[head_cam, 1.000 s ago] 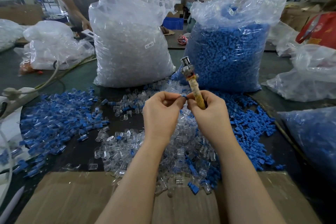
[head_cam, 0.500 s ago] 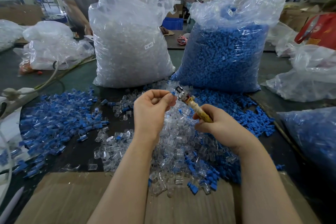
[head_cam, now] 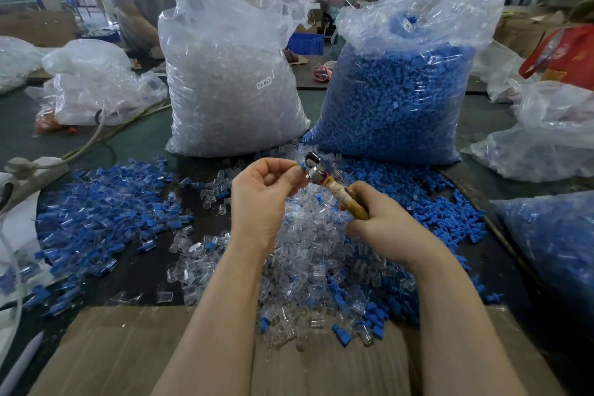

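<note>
Nearest us, at six o'clock, a sheet of cardboard (head_cam: 128, 347) lies over the near edge of the desk (head_cam: 144, 141), and both bare forearms cross above it. Just beyond, a loose pile (head_cam: 315, 270) of clear and blue plastic bits spreads under the wrists.

Now the action. The left hand (head_cam: 262, 199) is up at eleven o'clock of that pile. Its thumb and forefinger pinch a small blue piece (head_cam: 302, 166), and the other fingers are curled in behind. The right hand (head_cam: 382, 225), at two o'clock, has its fingers wrapped round the taped handle of the tool (head_cam: 332, 190). The tool slants up toward eleven, so its metal head meets the blue piece right at the left fingertips. They touch, or very nearly; the exact seat is too small to tell.

To do this well, I'd say: piece square to the head, fingertips clear of the metal, tool steadied from the wrist, then a straight press along its axis with no twisting.

Out at nine o'clock lies a heap (head_cam: 96, 219) of blue-and-clear parts. Farther back, a big bag of clear pieces (head_cam: 231, 90) stands at twelve, and a bag of blue pieces (head_cam: 395, 100) sits beside it at one o'clock.
</note>
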Demonstrator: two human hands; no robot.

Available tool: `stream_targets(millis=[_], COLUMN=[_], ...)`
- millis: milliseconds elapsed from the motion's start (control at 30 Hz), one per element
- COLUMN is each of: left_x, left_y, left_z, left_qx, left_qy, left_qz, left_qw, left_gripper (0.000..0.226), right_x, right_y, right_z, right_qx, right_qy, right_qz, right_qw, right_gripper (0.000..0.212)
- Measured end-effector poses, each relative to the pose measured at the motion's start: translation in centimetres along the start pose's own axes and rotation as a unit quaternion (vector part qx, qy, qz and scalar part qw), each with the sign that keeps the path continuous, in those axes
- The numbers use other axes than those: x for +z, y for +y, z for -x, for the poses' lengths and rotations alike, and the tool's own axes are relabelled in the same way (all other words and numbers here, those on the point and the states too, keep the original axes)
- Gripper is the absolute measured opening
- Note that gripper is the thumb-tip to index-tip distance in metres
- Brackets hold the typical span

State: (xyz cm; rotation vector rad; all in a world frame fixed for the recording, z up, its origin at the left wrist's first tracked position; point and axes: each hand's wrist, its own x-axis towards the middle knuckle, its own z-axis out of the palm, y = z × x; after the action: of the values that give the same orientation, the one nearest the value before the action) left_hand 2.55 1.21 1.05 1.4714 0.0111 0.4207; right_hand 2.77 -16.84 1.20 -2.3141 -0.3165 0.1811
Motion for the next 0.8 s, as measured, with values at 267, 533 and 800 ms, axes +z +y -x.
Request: stream_targets(millis=[267,533,800], left_x=[-0.07,0.17,0.38], left_y=[0.02,-0.03,-0.19], left_z=[0.09,0.05,0.16], left_qx=[-0.002,-0.008,-0.011], left_qy=[-0.013,-0.008,-0.006], left_qz=[0.012,0.023,0.025], left_qw=[1.0,1.0,1.0], left_gripper=[0.007,0.006,0.007], right_x=[0.04,0.2,0.35], right_y=[-0.17,-0.18,0.14], right_z=[0.18,0.16,0.05], right_qx=[0.003,-0.009,-0.012], right_qy=[-0.014,0.017,0.007], right_qz=[0.025,0.04,0.034], right_qw=[1.0,0.999,0.999], right_gripper=[0.023,0.027,0.028])
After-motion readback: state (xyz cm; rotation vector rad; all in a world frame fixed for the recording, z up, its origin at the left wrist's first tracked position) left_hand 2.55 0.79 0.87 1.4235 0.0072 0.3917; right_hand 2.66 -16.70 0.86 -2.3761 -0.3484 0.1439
